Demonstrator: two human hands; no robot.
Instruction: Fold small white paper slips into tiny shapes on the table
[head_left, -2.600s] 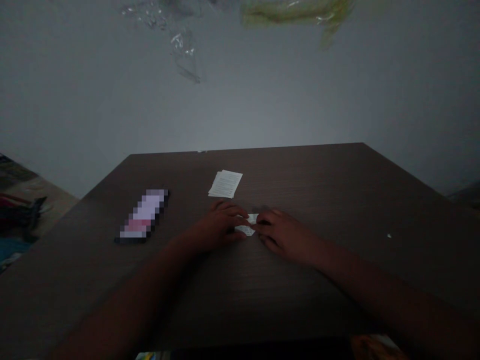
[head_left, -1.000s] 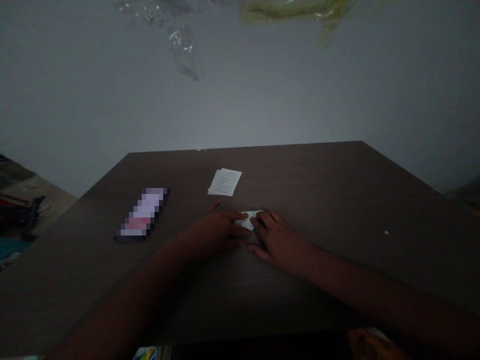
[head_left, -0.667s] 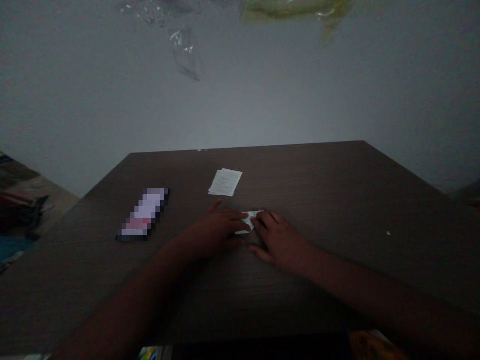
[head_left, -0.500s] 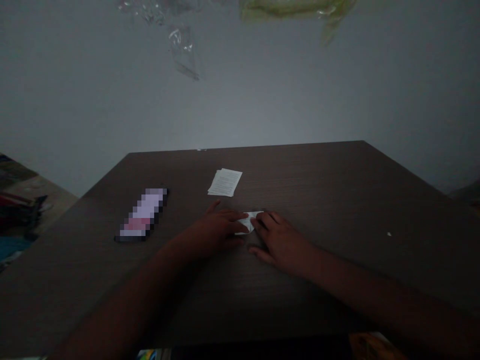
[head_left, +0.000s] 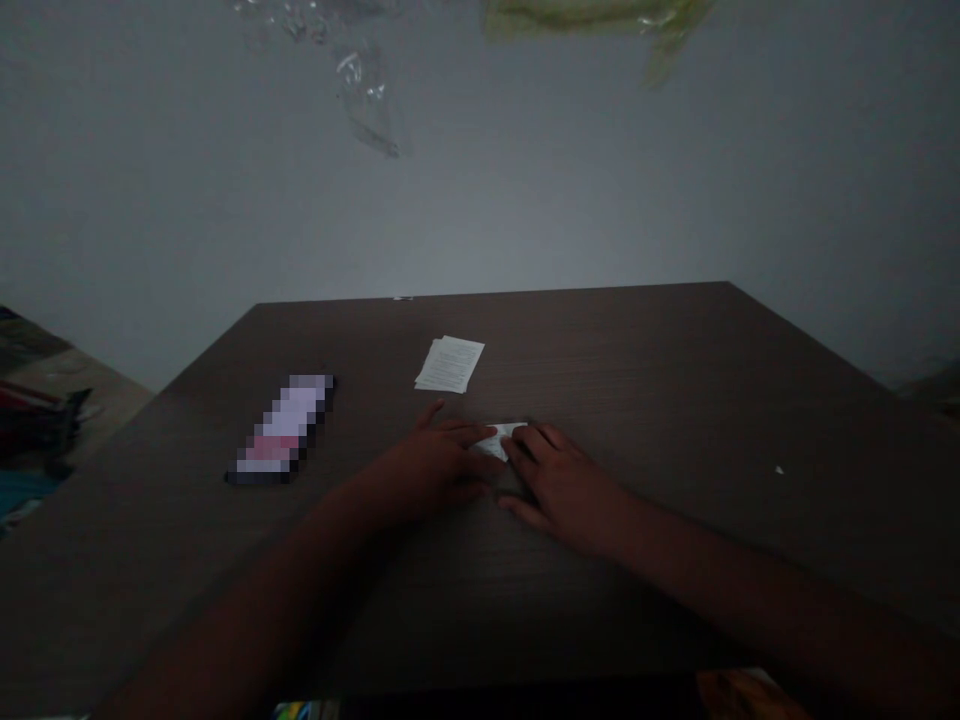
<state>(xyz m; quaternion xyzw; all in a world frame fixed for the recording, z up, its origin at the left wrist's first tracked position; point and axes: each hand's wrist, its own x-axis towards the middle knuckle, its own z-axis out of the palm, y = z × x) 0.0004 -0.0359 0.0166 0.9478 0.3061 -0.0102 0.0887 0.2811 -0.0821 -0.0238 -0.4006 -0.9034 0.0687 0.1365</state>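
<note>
A small piece of white paper (head_left: 493, 443), with a crease or folded edge showing, lies flat on the table between my hands. From the left, my left hand (head_left: 427, 468) rests palm down with its fingers stretched over the paper's left part and one finger sticking out to the far side. My right hand (head_left: 559, 490) lies across the right part, its fingertips on the paper and its thumb spread toward me. Both hands are open and press on the sheet rather than lift it. Their fingers cover much of the paper.
A small stack of printed white paper slips (head_left: 451, 364) lies beyond my hands. At the left is a phone (head_left: 283, 430) with a blurred screen. A tiny white scrap (head_left: 779, 469) is at the right of the dark table (head_left: 637, 350). Plastic bags (head_left: 367, 95) hang on the wall.
My left hand's fingers near me have slid slightly to the right over the paper's near edge, so less of it shows. My right hand has barely moved.
</note>
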